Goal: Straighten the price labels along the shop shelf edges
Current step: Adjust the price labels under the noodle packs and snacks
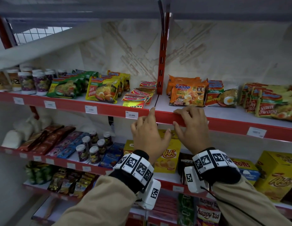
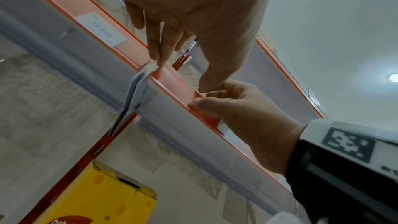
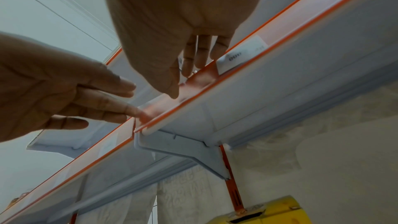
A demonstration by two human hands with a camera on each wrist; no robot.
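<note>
White price labels sit in the red edge strip (image 1: 231, 126) of the noodle shelf, among them the "10.000" label (image 1: 131, 115) (image 2: 101, 30) just left of my hands. My left hand (image 1: 146, 129) is open, and its straight index fingertip (image 3: 137, 113) touches the strip's end at the joint between two shelves. My right hand (image 1: 191, 124) grips the strip (image 2: 172, 81), fingers hooked over the top and thumb (image 2: 200, 105) on the front. Another label (image 3: 239, 55) sits right beside those fingers, hidden behind the hand in the head view.
Noodle packets (image 1: 187, 93) and sticky-note packs (image 1: 137, 98) lie close behind the shelf edge. A red slotted upright (image 1: 162, 62) divides the two bays, with a grey bracket (image 3: 183, 147) under the joint. A yellow snack box (image 1: 168, 152) stands on the shelf below.
</note>
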